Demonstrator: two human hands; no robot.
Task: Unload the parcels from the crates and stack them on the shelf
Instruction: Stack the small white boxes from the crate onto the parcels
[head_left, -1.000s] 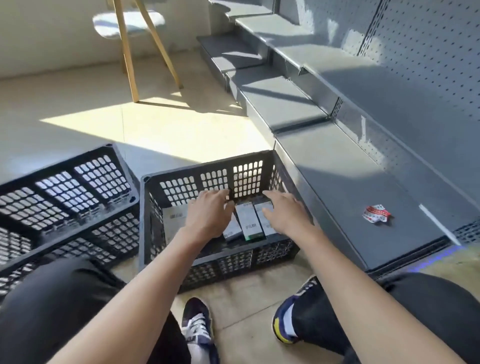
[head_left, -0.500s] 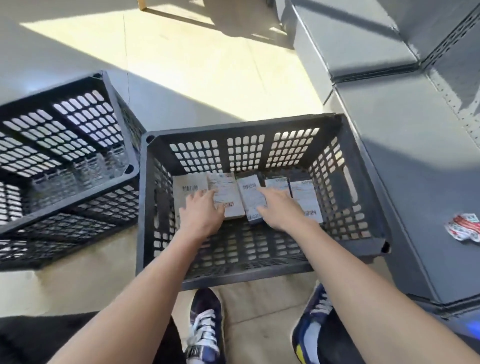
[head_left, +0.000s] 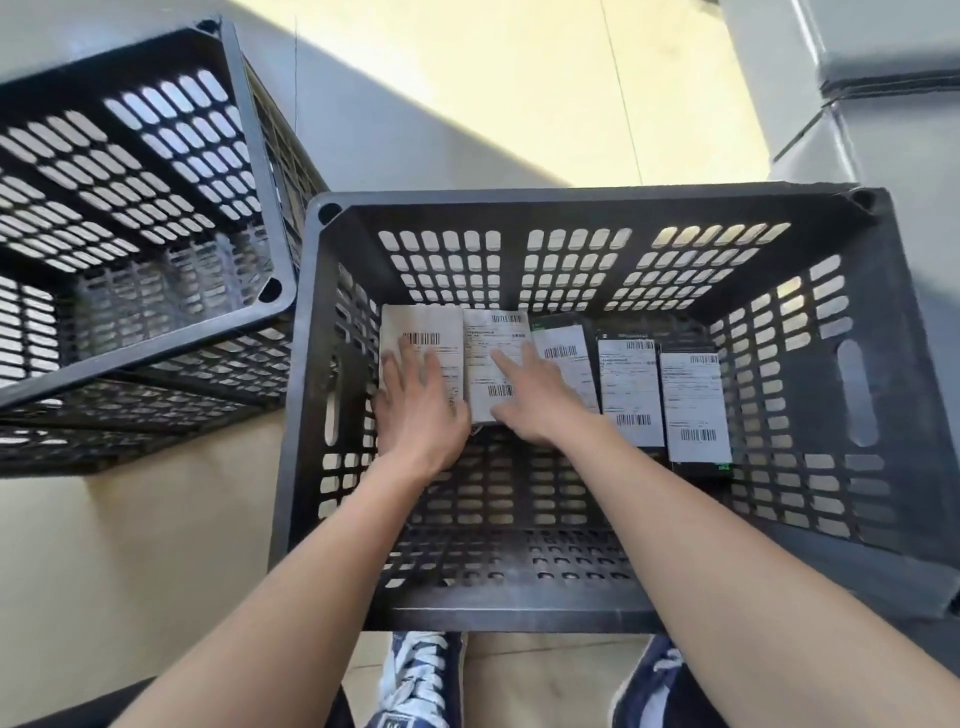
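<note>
A black slotted crate (head_left: 857, 374) stands on the floor in front of me. Along its far wall lie several flat parcels with white barcode labels, side by side. My left hand (head_left: 418, 410) rests with spread fingers on the leftmost parcel (head_left: 421, 332). My right hand (head_left: 535, 395) lies flat, fingers straight, across the second parcel (head_left: 493, 338) and the edge of the third parcel (head_left: 563, 353). Two more parcels (head_left: 631, 389) (head_left: 693, 405) lie untouched to the right. A corner of the grey shelf (head_left: 893, 67) shows at the upper right.
A second black crate (head_left: 156, 171), with nothing visible inside, sits tilted against the first on the left. Tiled floor with a sunlit patch lies beyond. My two shoes (head_left: 415, 680) stand just under the crate's near rim.
My view has dropped closer over the crate. Both hands slid left across the parcels; the right hand moved from the middle parcels onto the second one.
</note>
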